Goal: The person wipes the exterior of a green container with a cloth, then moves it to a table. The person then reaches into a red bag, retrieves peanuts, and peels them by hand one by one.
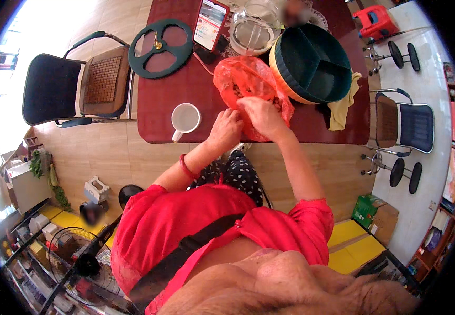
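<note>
A crinkled red plastic bag point(233, 71) lies near the front edge of the table, with small brown pieces showing inside its opening. My left hand point(228, 126) has its fingers curled at the bag's near left side, gripping the plastic. Over the opening, my right hand point(261, 116) is closed with the fingers bent inward; what lies between the fingertips is hidden. To the left of my hands stands a white mug point(186, 117). Touching the bag's right side is a round dark green divided tray point(332, 79) with a yellow-orange outer wall; its compartments hold nothing.
On the dark red table point(156, 113) lie a dark green ring-shaped lid point(184, 52) with a gold knob, a propped phone point(209, 26), a clear glass jar point(248, 34) and a yellow cloth point(339, 113). Chairs point(101, 79) flank the table; a fan point(83, 262) stands behind left.
</note>
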{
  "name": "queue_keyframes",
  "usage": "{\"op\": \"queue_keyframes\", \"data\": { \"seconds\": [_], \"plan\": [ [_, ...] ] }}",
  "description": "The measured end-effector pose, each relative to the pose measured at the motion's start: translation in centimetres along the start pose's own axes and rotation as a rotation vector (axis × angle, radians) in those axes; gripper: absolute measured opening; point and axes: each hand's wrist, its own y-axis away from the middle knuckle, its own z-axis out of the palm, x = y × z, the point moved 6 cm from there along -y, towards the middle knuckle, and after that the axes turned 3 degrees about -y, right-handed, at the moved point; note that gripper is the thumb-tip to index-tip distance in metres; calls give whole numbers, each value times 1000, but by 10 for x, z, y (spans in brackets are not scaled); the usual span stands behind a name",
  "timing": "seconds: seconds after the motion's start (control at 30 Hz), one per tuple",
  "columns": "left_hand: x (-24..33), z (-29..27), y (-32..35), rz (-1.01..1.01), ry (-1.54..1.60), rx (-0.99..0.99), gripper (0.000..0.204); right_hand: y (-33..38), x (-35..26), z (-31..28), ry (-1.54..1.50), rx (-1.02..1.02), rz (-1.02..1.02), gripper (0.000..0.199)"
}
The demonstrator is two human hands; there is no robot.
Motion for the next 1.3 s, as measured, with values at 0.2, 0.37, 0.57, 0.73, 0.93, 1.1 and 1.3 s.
{"op": "queue_keyframes", "data": {
  "seconds": [0.2, 0.37, 0.57, 0.73, 0.93, 1.1, 1.3],
  "plan": [
    [3, -36, 12, -38, -25, 169, 15, -25, 60, -10, 199, 237, 30, 29],
    [4, -48, 26, -63, 92, 263, 20, -27, 54, 14, 373, 78, 104, 37],
    [7, -56, 50, -40, 194, 323, 26, -30, 85, 31, 293, 222, 37, 34],
    [21, -53, 29, 149, 275, 422, 33, -25, 91, 29, 256, 185, 132, 25],
    [3, 1, -24, -31, -112, 30, 48, -3, 82, -5, 71, 190, 352, 21],
    [-8, 9, -7, 8, -156, -47, 43, 13, 101, -9, -119, 221, 361, 25],
    [-5, 6, 3, 32, -160, -70, 32, 19, 107, 1, -837, 299, 430, 24]
  ]
}}
